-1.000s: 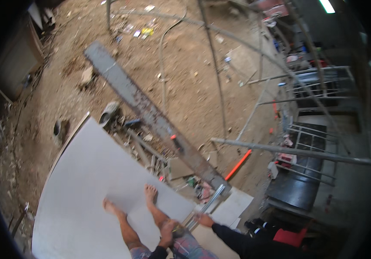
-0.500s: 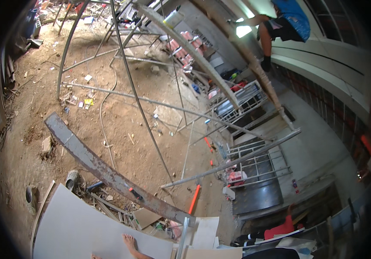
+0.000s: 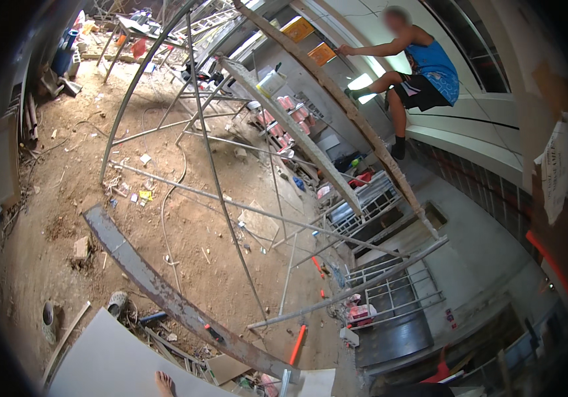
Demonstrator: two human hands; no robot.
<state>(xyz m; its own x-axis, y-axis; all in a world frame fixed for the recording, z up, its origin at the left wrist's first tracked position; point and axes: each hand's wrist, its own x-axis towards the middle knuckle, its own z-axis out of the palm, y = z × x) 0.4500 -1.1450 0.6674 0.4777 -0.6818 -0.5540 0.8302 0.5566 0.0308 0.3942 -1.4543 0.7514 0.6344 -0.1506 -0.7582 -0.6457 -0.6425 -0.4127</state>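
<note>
Neither my left hand nor my right hand shows. At the lower edge one bare foot (image 3: pixel 164 382) rests on a large pale board (image 3: pixel 112 354). Past the board, a curved-looking rusty, grey plank (image 3: pixel 158 284) spans above the dirt ground, and a small red-and-black tool (image 3: pixel 214 333) lies on it. Thin metal scaffold poles (image 3: pixel 257 205) cross the middle of the view. At the upper right another person (image 3: pixel 433 66), in a blue top and black shorts, perches beside a long wooden plank (image 3: pixel 337 99), one arm stretched toward it.
A white bucket (image 3: pixel 271 85) sits on a second plank (image 3: pixel 297 132). Below are a metal ladder-like frame (image 3: pixel 399 291), an orange tube (image 3: pixel 298 344), stacked reddish blocks (image 3: pixel 290 119) and a hose (image 3: pixel 165 218) on the dirt (image 3: pixel 131 245). Two short pipe-like pieces lie near the pale board.
The view has shifted, so the scene sits lower and more of the other person shows. One bare foot shows instead of parts of two. The small tool still lies on the rusty plank.
</note>
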